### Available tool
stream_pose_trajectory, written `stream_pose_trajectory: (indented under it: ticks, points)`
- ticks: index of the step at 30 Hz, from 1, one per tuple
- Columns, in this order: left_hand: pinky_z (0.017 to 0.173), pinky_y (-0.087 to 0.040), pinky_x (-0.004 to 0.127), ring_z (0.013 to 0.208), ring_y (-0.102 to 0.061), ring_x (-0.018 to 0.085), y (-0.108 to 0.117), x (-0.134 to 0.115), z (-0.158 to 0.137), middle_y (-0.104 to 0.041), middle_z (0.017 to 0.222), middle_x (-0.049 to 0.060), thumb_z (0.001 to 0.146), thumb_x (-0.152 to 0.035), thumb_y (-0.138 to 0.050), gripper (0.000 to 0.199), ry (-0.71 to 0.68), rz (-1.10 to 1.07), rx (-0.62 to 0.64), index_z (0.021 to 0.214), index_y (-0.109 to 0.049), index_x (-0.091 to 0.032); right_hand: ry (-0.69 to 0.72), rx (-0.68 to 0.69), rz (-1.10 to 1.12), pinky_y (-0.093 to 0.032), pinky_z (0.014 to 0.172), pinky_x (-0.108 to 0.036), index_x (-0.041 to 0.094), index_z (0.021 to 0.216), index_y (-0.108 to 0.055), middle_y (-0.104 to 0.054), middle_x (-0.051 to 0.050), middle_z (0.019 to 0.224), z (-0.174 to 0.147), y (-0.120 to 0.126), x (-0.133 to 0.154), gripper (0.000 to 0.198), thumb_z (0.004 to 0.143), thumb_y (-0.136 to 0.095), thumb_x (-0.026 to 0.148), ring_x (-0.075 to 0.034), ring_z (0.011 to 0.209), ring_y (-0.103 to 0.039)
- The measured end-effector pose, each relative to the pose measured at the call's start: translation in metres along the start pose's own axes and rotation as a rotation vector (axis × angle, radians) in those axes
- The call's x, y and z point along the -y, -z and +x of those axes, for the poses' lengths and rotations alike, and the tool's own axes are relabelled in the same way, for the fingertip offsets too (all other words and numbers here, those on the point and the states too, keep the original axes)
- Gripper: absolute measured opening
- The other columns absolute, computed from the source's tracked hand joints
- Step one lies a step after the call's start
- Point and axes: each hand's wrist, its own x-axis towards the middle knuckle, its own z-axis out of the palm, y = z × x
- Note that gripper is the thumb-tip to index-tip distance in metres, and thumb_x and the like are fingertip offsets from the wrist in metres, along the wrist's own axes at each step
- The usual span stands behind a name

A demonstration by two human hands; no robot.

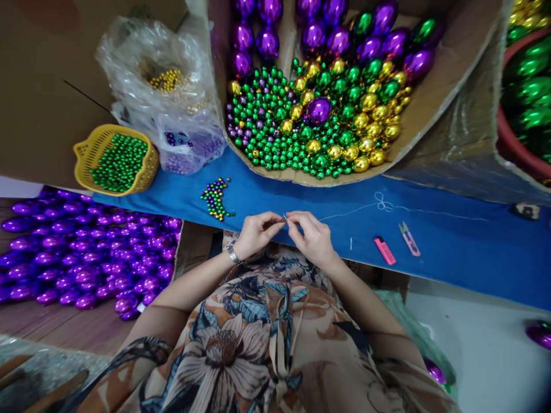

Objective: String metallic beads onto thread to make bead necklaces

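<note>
My left hand (258,232) and my right hand (313,236) meet over the near edge of the blue-covered table (275,189). Both are closed in a pinch, fingertips nearly touching. Something tiny and pale shows between them, too small to make out. From my right hand a thin white string (419,210) runs off to the right across the cloth, with a looped tangle partway along. Left of my hands lies a small pile of green, purple and gold beads (214,199). To the right are a pink lighter (384,250) and thread snips (409,239) with pink handles.
A cardboard box (451,109) of shiny beads and balls stands behind the table. A yellow basket (81,166) of green beads and plastic bags (142,51) sit at left. Purple ornaments (86,252) fill the lower left. A red tub (512,137) stands far right.
</note>
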Motion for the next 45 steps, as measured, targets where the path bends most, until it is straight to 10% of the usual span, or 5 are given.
stream_pose_trajectory:
  ticks: [45]
  points:
    - [0.089, -0.053, 0.025, 0.100, -0.069, 0.016, -0.006, -0.009, -0.009, -0.071, 0.113, 0.007, 0.093, -0.022, -0.051, 0.027, -0.189, 0.246, -0.027, 0.116, -0.065, -0.018, -0.145, 0.036, 0.151, -0.055, 0.082, -0.028, 0.020, 0.106, -0.065, -0.069, -0.006, 0.102, 0.002, -0.001, -0.009, 0.019, 0.094, -0.053, 0.030, -0.015, 0.089, -0.067]
